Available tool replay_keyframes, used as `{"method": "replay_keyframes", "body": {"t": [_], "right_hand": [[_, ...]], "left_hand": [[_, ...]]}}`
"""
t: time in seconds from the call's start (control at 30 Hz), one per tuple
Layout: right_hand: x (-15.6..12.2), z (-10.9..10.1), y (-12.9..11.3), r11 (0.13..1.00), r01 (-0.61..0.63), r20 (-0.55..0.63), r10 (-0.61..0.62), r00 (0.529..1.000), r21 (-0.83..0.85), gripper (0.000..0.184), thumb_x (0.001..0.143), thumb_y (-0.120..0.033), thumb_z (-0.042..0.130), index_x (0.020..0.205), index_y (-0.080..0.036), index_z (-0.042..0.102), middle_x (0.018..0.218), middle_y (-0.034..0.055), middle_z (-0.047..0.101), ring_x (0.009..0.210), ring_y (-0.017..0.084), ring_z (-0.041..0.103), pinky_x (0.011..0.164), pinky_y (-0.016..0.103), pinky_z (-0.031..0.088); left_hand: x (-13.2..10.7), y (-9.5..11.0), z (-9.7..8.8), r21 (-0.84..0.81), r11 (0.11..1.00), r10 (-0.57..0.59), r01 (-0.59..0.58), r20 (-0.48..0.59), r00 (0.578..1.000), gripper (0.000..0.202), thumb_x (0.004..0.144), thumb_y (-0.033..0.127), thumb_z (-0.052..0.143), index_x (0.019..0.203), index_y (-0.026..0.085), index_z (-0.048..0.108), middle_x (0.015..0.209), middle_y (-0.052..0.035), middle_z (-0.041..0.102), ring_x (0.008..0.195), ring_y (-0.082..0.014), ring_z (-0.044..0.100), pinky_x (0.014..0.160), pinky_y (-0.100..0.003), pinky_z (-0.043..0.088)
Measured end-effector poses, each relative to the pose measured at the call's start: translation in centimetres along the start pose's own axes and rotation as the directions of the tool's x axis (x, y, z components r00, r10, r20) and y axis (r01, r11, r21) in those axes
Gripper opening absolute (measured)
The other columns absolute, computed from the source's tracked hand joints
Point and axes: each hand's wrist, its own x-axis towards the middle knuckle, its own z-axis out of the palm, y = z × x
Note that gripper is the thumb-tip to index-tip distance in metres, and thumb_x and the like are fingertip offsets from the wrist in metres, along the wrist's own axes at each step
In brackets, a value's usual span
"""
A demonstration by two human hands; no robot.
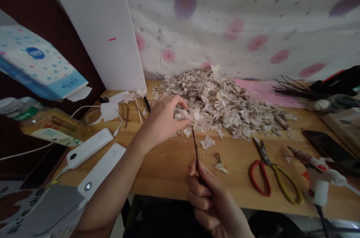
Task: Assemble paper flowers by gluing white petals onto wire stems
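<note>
L hand [161,122] pinches pale flakes [184,115] narrowly, R hand [210,202] grips thin twig [196,148]; hard squeeze could tear flakes, stray elbow could scatter pile [222,104].

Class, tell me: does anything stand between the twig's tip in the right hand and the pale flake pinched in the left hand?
Nothing visible does: the tip of the dark twig in the right hand nearly meets the pale flake in the left hand.

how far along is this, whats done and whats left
Done: nothing clearly, just a bunch of bare twigs at the back. In hand: the right hand holds a twig while the left hand pinches pale flakes above its tip. Left: a big heap of flakes.
</note>
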Motion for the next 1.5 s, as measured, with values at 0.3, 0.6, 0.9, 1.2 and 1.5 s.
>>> {"method": "replay_keyframes", "body": {"t": [0.3, 0.6, 0.9, 1.2, 1.5], "right_hand": [[0.2, -0.7, 0.0, 1.0, 0.025, 0.038, -0.024, 0.999, -0.02, 0.021, 0.089, -0.039, 0.079, 0.09, -0.02, 0.073, 0.059, -0.0106, 0.03, 0.045, 0.001, 0.011, 0.03, 0.005, 0.022], [0.4, -0.6, -0.1, 0.999, 0.001, 0.038, 0.0, 0.999, -0.034, 0.022, 0.089, -0.04, 0.079, 0.089, -0.02, 0.071, 0.059, -0.0107, 0.03, 0.045, 0.002, 0.01, 0.031, 0.005, 0.023], [0.6, -0.6, 0.0, 1.0, -0.007, -0.005, 0.007, 1.0, -0.028, 0.026, 0.086, -0.041, 0.082, 0.088, -0.019, 0.068, 0.057, -0.0111, 0.031, 0.045, 0.002, 0.01, 0.03, 0.004, 0.021], [0.5, -0.9, -1.0, 0.992, 0.029, 0.09, -0.04, 0.995, 0.122, 0.021, 0.091, -0.034, 0.078, 0.095, -0.017, 0.067, 0.062, -0.0096, 0.036, 0.046, 0.002, 0.017, 0.031, 0.005, 0.019], [1.2, -0.2, -3.0, 0.956, 0.049, 0.209, -0.113, 0.971, 0.29, 0.012, 0.097, -0.024, 0.069, 0.098, -0.013, 0.065, 0.061, -0.0109, 0.034, 0.044, 0.002, 0.019, 0.029, 0.008, 0.007]], "left_hand": [[0.4, 0.0, 0.1, -0.039, 0.999, -0.013, 0.016, 0.057, 0.998, 0.021, 0.077, 0.021, 0.081, 0.079, 0.02, 0.06, 0.099, -0.0049, 0.073, 0.103, -0.0266, 0.064, 0.096, -0.043, 0.044], [0.2, -0.2, -0.1, -0.048, 0.999, 0.0, 0.002, 0.035, 0.999, 0.021, 0.077, 0.02, 0.081, 0.082, 0.02, 0.061, 0.098, -0.0047, 0.072, 0.101, -0.0263, 0.064, 0.096, -0.044, 0.044], [0.2, -1.8, 0.3, -0.165, 0.983, 0.089, -0.079, 0.053, 0.995, 0.02, 0.079, 0.021, 0.081, 0.08, 0.021, 0.061, 0.104, -0.0045, 0.071, 0.102, -0.025, 0.064, 0.096, -0.043, 0.045], [-1.4, -2.5, -1.1, -0.29, 0.955, 0.071, -0.061, 0.025, 0.997, 0.015, 0.087, 0.037, 0.073, 0.082, 0.023, 0.071, 0.113, -0.0039, 0.072, 0.112, -0.0224, 0.065, 0.104, -0.038, 0.044], [-6.3, -3.4, -0.9, -0.388, 0.904, -0.204, 0.18, -0.022, 0.979, 0.011, 0.086, 0.038, 0.073, 0.084, 0.027, 0.073, 0.093, 0.0016, 0.075, 0.094, -0.0191, 0.068, 0.083, -0.03, 0.051]]}}
